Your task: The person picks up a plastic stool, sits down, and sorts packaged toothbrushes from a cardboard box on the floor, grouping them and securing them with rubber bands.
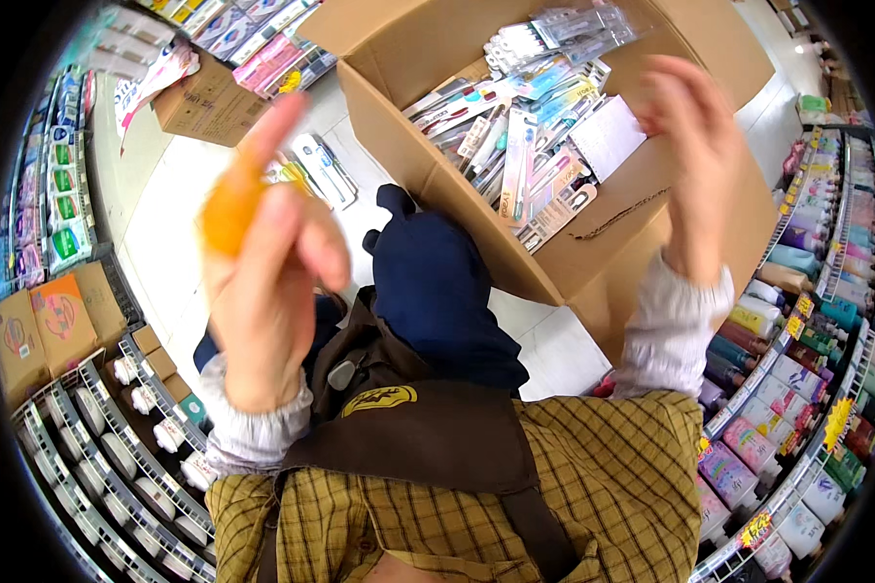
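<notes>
My left hand [273, 248] is raised over the floor on the left, blurred, with its index finger stretched out. An orange patch [230, 211] covers the base of that finger; whether it is a wrap or something else cannot be made out. My right hand [693, 153], also blurred, hovers over the right side of a large open cardboard box [467, 211], fingers curved and nothing visible in them. Inside the box lies a jumbled pile of packaged toothbrushes [521, 157]. Near my right fingertips is a sheet of white paper [607, 138]. Clear plastic packs [569, 36] rest at the far end.
Toothbrush packs [323, 171] lie on the tiled floor [160, 240] beyond my left hand. A smaller carton [208, 102] stands behind them. Shelves of bottles [773, 364] line the right, and wire-fronted shelves [117, 452] the left. My knee [434, 270] is beside the box.
</notes>
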